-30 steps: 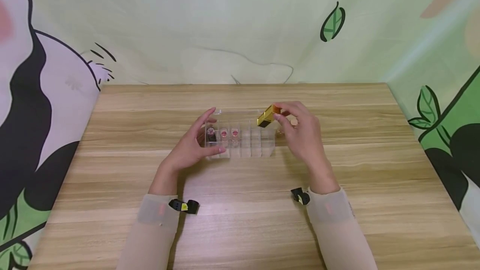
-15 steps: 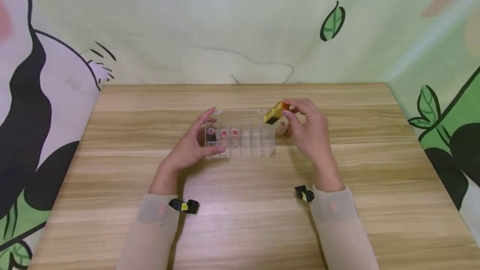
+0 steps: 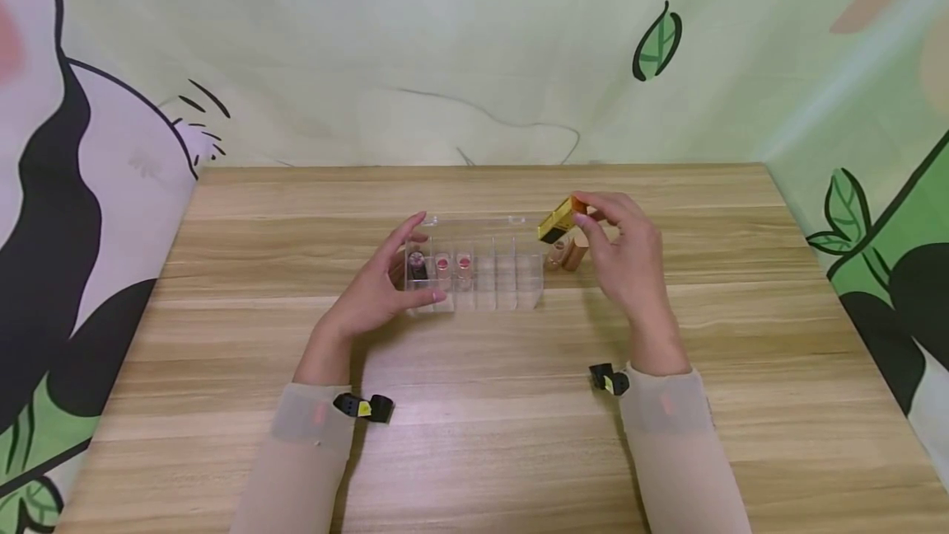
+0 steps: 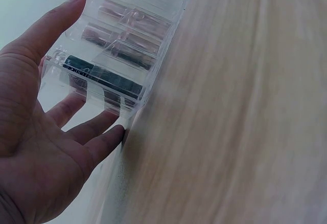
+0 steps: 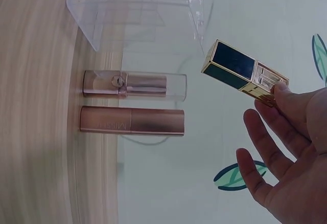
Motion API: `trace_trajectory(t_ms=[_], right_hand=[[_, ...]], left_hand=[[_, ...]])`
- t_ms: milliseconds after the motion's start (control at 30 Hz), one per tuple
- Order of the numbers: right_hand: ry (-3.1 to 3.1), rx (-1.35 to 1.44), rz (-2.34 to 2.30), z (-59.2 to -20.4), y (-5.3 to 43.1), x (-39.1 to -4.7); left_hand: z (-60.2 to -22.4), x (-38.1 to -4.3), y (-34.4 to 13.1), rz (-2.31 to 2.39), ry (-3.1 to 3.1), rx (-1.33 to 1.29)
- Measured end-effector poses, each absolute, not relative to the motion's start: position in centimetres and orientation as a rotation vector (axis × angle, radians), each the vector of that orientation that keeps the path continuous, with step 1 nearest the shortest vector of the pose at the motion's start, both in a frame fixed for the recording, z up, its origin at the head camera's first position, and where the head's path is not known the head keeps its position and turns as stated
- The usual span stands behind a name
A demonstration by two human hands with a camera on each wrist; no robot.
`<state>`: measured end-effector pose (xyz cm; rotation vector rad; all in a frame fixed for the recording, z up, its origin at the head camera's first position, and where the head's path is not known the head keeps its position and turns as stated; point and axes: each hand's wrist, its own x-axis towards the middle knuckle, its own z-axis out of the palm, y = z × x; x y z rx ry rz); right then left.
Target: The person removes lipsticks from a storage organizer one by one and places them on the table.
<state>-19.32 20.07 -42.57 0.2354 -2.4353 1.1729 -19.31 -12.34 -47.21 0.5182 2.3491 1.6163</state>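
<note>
Right grip (image 3: 626,258) on glossy, boxy tube (image 5: 240,70).

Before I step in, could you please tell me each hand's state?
Left hand: holding the clear lipstick organizer.
Right hand: holding a gold-and-black lipstick.

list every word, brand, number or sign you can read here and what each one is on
"MISS": copper tube, right wrist view; any letters after it are too faint to read
Dark tube in the clear box: lettering, too blurred to read
Gold-and-black tube: gold emblem, not legible
Clear-capped tube: round emblem, too small to read
Sleeve cuffs: faint reddish marks, nothing legible
</note>
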Motion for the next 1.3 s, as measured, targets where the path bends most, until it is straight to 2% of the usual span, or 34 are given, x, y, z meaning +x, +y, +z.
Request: trace_trajectory(t_ms=[1300], right_hand=[[-2.359,0.163,1.171,-42.5,23.1,-19.6]], left_hand=[[-47.1,-19.2,-12.3,1.633,2.337,0.515]])
